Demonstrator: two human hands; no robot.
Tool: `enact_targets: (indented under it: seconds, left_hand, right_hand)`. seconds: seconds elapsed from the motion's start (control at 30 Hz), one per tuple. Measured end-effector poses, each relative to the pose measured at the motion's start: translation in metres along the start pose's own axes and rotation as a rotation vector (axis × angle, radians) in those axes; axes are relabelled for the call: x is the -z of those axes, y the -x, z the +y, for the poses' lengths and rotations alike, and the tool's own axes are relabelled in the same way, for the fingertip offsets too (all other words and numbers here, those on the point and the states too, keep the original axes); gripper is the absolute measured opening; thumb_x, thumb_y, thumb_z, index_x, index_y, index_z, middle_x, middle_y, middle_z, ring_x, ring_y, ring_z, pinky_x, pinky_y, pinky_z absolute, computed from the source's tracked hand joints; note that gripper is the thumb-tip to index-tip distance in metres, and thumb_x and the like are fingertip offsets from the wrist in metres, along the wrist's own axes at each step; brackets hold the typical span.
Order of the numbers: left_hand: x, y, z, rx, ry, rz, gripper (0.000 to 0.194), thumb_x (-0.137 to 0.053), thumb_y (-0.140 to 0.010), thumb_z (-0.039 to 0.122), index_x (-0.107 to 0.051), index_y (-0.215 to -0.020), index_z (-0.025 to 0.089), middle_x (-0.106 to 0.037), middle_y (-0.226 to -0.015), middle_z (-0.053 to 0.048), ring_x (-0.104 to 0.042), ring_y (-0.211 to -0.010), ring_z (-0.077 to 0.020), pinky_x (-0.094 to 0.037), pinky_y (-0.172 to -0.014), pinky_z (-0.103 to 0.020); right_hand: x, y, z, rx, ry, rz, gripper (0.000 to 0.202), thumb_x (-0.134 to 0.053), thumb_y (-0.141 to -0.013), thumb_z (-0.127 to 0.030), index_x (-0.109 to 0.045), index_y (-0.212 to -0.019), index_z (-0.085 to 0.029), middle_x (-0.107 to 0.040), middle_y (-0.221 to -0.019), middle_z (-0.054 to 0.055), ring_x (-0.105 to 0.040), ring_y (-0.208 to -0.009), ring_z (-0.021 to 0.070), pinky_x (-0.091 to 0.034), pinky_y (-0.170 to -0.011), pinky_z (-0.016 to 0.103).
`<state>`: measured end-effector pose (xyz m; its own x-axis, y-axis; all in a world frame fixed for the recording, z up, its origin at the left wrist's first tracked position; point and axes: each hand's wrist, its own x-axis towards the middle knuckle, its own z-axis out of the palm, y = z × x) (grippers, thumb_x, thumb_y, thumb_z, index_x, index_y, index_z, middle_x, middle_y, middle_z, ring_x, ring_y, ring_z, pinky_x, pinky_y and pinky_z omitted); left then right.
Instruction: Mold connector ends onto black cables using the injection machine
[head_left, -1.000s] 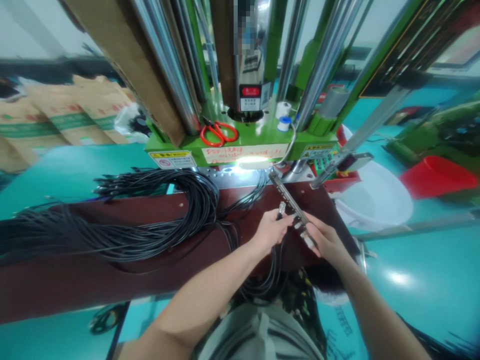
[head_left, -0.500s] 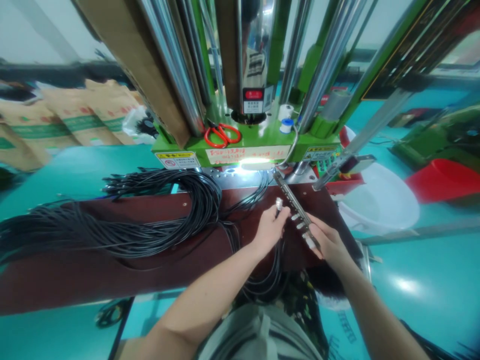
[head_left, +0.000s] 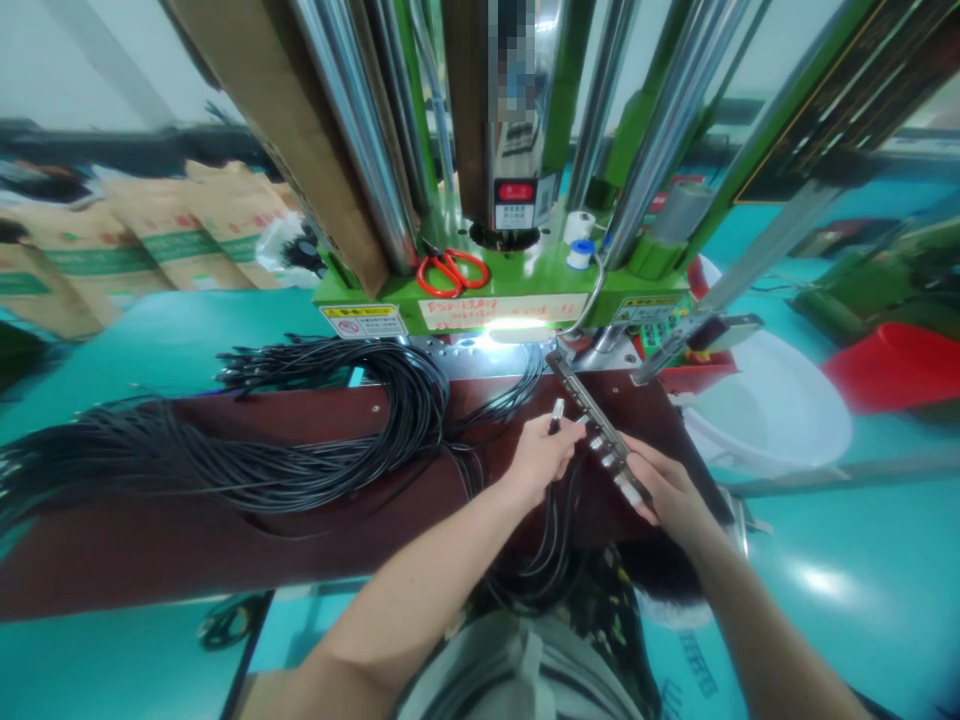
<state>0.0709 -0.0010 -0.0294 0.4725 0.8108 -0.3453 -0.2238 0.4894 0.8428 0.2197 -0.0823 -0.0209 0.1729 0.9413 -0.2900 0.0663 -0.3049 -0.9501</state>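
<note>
My left hand is closed on black cables with silver connectors on their ends. One cable connector stands up above the fist, and another silver tip shows at the fingertips, close to the bar. My right hand grips the lower end of a long, narrow metal bar, which slants up and left. Several silver connectors sit along the bar's side. Loose black cables hang below my left hand toward my lap. Whether the tip at the fingertips touches the bar, I cannot tell.
A large bundle of black cables lies across the brown board on the left. Ahead stands a green press with a bright lamp, red-handled scissors and a spool. To the right are a white tub and a red bucket.
The left fingers have shifted slightly, and a silver connector tip now shows between them beside the bar. The cables below that hand hang further apart. The right hand keeps its grip on the bar.
</note>
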Motion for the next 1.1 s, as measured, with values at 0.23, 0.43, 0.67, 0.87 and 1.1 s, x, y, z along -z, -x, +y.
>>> enact_targets:
  seconds: [0.23,0.43,0.67,0.87,1.1]
  left_hand:
    - [0.002,0.000,0.004,0.046,-0.020,0.006,0.031,-0.068,-0.063,0.040,-0.048,-0.062,0.016,-0.033,-0.036,0.010,-0.021,-0.028,-0.0011,-0.013,-0.030,-0.017]
    - [0.005,-0.005,0.001,-0.047,-0.151,0.012,0.031,-0.057,-0.072,0.046,-0.049,-0.065,0.016,-0.034,-0.039,0.009,-0.024,-0.029,-0.0027,-0.015,-0.032,-0.018]
    - [0.016,-0.016,0.002,-0.344,-0.383,0.165,0.027,-0.034,-0.086,0.041,-0.043,-0.073,0.019,-0.039,-0.038,0.008,-0.035,-0.035,-0.0068,-0.025,-0.041,-0.018]
    - [0.015,-0.014,-0.001,-0.333,-0.470,0.096,0.030,-0.053,-0.075,0.038,-0.047,-0.057,0.015,-0.040,-0.046,0.006,-0.033,-0.044,-0.0055,-0.024,-0.045,-0.019]
    - [0.014,-0.013,0.004,-0.169,-0.312,0.095,0.032,-0.059,-0.067,0.045,-0.056,-0.059,0.014,-0.035,-0.043,0.007,-0.028,-0.039,-0.0043,-0.019,-0.042,-0.019]
  right_hand:
    - [-0.001,0.003,-0.005,-0.019,0.110,0.001,0.056,-0.052,-0.078,-0.046,-0.051,-0.125,-0.014,-0.054,-0.054,-0.001,-0.040,-0.038,0.0071,-0.029,-0.031,0.017]
    - [-0.006,0.004,-0.006,-0.031,0.087,0.018,0.054,-0.052,-0.078,-0.046,-0.051,-0.123,-0.016,-0.054,-0.055,-0.002,-0.038,-0.038,0.0067,-0.028,-0.032,0.018]
    - [-0.004,0.003,-0.007,-0.046,-0.031,0.075,0.054,-0.054,-0.077,-0.044,-0.051,-0.122,-0.014,-0.048,-0.048,-0.005,-0.032,-0.033,0.0043,-0.022,-0.030,0.016]
    - [0.000,0.001,-0.003,-0.021,-0.014,0.015,0.055,-0.053,-0.078,-0.045,-0.050,-0.123,-0.012,-0.047,-0.046,-0.004,-0.030,-0.031,0.0042,-0.021,-0.029,0.017]
    - [0.002,0.000,-0.002,-0.027,0.020,0.003,0.054,-0.054,-0.079,-0.044,-0.052,-0.124,-0.014,-0.051,-0.049,-0.002,-0.032,-0.032,0.0049,-0.022,-0.029,0.016]
